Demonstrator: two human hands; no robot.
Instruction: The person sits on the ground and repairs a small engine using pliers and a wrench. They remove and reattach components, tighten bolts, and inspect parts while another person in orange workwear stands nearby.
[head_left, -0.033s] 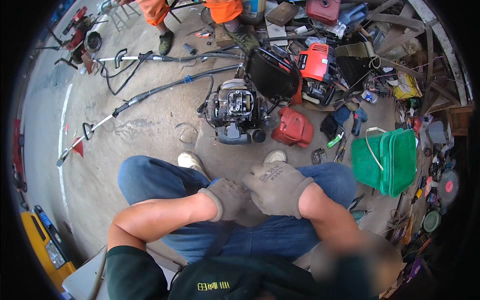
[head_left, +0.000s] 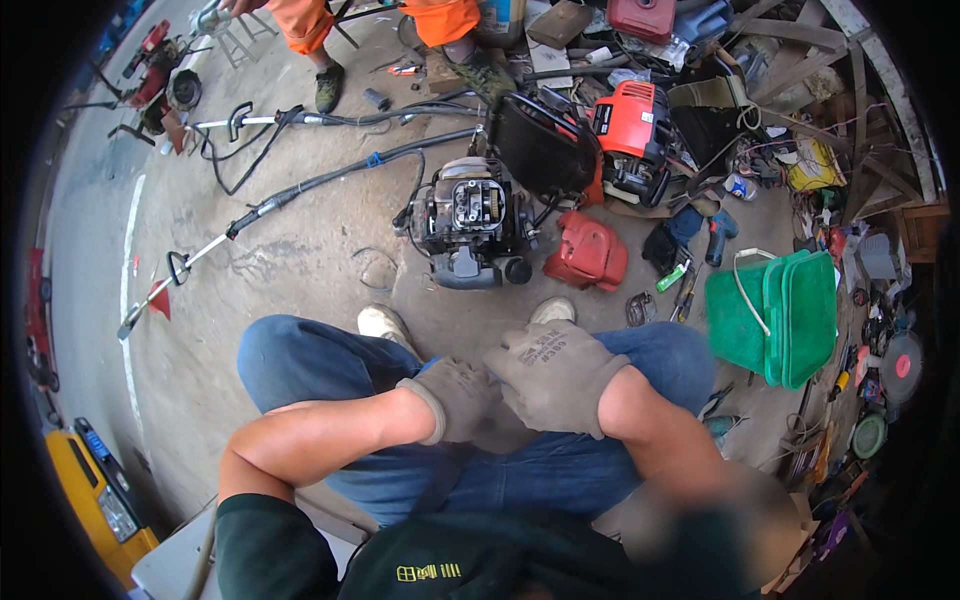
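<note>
My left hand (head_left: pixel 450 395), in a grey work glove, is curled between my knees, with a small blue bit showing by its fingers. My right hand (head_left: pixel 550 380), gloved alike, is closed right beside it; whatever the two hold is hidden. Beyond my shoes, a dark small engine (head_left: pixel 465 235) sits on the floor with its top open and inner metal parts exposed. To its right lies a loose red plastic cover (head_left: pixel 585 255), and behind that a red engine unit (head_left: pixel 630 135). A cordless drill (head_left: pixel 718 240) and a green bucket (head_left: pixel 760 320) are at the right.
Long trimmer shafts (head_left: pixel 270 205) cross the floor at left. A co-worker's orange trousers and shoes (head_left: pixel 330 85) are at the top. Cluttered parts and scrap wood (head_left: pixel 850 130) fill the right side. A red machine (head_left: pixel 150 75) and a yellow object (head_left: pixel 80 490) stand at left.
</note>
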